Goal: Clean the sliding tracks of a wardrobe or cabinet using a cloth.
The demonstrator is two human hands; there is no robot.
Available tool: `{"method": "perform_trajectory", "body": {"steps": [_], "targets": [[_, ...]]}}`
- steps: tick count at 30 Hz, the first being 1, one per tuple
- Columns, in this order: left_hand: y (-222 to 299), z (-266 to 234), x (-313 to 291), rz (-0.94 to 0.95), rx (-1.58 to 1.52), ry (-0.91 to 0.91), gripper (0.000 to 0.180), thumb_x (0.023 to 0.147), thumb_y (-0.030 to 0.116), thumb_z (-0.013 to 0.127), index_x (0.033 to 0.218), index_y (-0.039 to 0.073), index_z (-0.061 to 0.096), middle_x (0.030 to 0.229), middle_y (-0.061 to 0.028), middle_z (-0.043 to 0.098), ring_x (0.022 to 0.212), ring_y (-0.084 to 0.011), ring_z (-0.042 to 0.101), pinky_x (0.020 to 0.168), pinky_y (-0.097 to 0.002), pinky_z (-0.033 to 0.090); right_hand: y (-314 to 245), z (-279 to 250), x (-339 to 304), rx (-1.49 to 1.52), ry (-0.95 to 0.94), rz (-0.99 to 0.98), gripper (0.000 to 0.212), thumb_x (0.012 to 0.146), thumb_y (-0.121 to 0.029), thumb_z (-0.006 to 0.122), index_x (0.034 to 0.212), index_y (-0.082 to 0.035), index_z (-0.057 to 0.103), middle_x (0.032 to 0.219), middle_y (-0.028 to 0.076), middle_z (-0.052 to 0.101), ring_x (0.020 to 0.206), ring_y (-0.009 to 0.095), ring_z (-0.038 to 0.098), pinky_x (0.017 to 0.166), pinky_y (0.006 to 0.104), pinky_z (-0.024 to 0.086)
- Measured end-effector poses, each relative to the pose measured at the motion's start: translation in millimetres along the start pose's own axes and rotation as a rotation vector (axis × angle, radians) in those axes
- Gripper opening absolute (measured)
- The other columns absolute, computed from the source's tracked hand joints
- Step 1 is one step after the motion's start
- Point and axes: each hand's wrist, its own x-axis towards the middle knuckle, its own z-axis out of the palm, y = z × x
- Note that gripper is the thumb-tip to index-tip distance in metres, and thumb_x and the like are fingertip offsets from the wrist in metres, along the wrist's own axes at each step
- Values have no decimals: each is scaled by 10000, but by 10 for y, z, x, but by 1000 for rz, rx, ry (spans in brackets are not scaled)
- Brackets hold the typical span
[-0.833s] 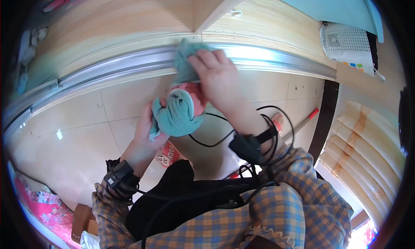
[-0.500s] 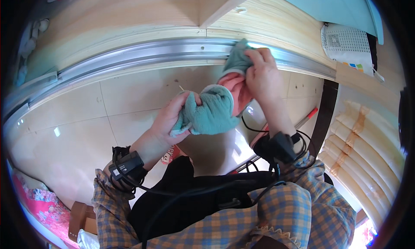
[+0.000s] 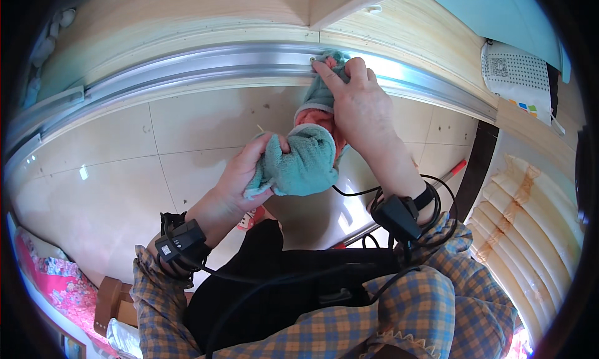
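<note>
A green and coral-pink cleaning cloth stretches between my two hands. My left hand is closed around its bunched lower end, above the tiled floor. With fingers bent, my right hand presses the cloth's upper end into the metal sliding-door track. Its index finger points along the groove, and a pink patch of cloth shows by the fingertips. Part of the cloth is hidden behind the right hand. Both wrists wear black devices with cables.
A wooden cabinet with an upright divider lies behind the track. At the right are a white printed bag and a cream padded cover. A red-ended pole lies on the floor. A brown box stands lower left.
My right hand has moved a little left and up along the track, taking the cloth's upper end with it. The left hand keeps its hold almost unmoved. The view has shifted slightly.
</note>
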Motion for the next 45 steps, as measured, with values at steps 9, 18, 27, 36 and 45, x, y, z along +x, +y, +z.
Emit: {"method": "perform_trajectory", "body": {"steps": [9,18,27,36,45], "targets": [[25,1,38,-15,20,0,315,996,330,403,900,70,551,901,-80,604,826,-202,637,712,-337,548,8,-71,58,5,-44,6,470,770,-75,569,1214,-229,595,1014,104,491,942,276,576,661,360,547],[33,-73,66,-24,5,-18,304,996,322,398,880,76,532,924,-79,586,896,-221,621,798,-382,533,65,-18,-21,161,119,41,378,744,-57,580,1101,-165,644,974,81,525,892,261,589,654,372,540],[143,67,166,40,-7,-90,273,991,344,390,906,123,525,1096,-98,597,1096,-256,557,975,-447,442,-15,131,225,299,331,-244,345,700,-92,591,1041,-84,641,1070,65,589,1015,235,556,830,374,483],[-65,385,566,-54,158,68,290,958,362,477,980,103,605,847,-49,634,701,-154,614,585,-312,500,1442,199,-462,164,317,325,350,800,-51,535,1134,-89,631,1114,155,589,1000,343,585,868,408,480],[160,23,102,206,-90,-98,263,973,305,461,953,89,609,828,-46,640,707,-163,631,604,-311,511,-105,360,296,-34,430,-28,186,734,-26,553,901,-25,634,906,115,538,864,309,543,702,401,492]]}}
